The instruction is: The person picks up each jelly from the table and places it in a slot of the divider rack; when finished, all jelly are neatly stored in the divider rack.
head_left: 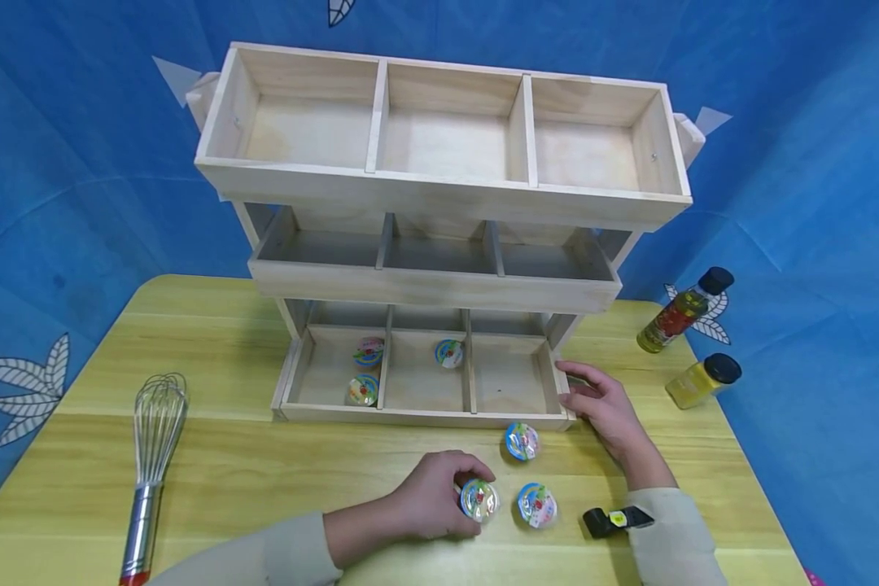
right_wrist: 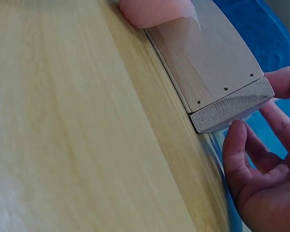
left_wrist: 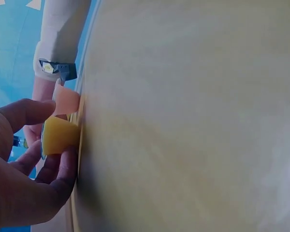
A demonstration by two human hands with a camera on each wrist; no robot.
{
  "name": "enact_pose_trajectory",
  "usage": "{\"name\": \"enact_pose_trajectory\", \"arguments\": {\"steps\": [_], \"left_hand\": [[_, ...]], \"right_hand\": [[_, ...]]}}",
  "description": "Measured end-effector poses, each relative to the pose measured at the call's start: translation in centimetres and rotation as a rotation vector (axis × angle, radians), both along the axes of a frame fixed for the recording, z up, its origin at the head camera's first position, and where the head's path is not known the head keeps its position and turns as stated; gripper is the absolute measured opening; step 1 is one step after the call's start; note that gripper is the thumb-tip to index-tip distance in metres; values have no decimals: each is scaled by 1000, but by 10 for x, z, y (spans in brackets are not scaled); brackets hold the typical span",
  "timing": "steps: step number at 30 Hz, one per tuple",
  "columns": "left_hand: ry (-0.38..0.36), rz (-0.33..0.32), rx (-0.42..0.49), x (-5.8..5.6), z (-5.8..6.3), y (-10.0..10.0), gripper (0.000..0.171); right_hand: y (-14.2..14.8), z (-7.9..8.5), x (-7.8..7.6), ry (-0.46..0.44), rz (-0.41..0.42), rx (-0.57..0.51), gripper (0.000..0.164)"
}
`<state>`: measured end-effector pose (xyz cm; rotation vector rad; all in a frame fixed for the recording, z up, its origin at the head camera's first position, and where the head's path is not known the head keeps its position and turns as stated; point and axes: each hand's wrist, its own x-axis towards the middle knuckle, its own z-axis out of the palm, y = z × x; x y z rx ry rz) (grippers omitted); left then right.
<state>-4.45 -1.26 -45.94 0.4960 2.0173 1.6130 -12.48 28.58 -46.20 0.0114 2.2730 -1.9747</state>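
From my head I look forward and down over the table (head_left: 256, 472) and shelf (head_left: 439, 281). My wrist views sit close: the left skims past my left hand (head_left: 435, 496); the right shares the shelf's end with the head view.

1. Wearing a long, pale, greyish-beige left sleeve (head_left: 278, 553) with a plain end.
2. Matching it with a right sleeve (head_left: 674, 541) in similar pale cloth.
3. Carrying a small black device (head_left: 597, 523) (a blocky little thing) there, showing a yellow label (head_left: 618, 518).
4. Leaving left hand (head_left: 435, 496) and right hand (head_left: 610, 411) bare.
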Motion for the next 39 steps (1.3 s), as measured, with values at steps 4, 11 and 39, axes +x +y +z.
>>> {"name": "enact_pose_trajectory", "arguments": {"steps": [4, 11, 39], "left_hand": [[10, 26, -13, 0, -1, 0, 49], [29, 57, 22, -6, 3, -5, 47], [151, 184, -25, -101, 22, -35, 49]], "right_hand": [[0, 0, 0, 6, -1, 0, 55], [0, -1, 0, 7, 0, -3, 55], [0, -1, 0, -4, -7, -2, 56]]}}
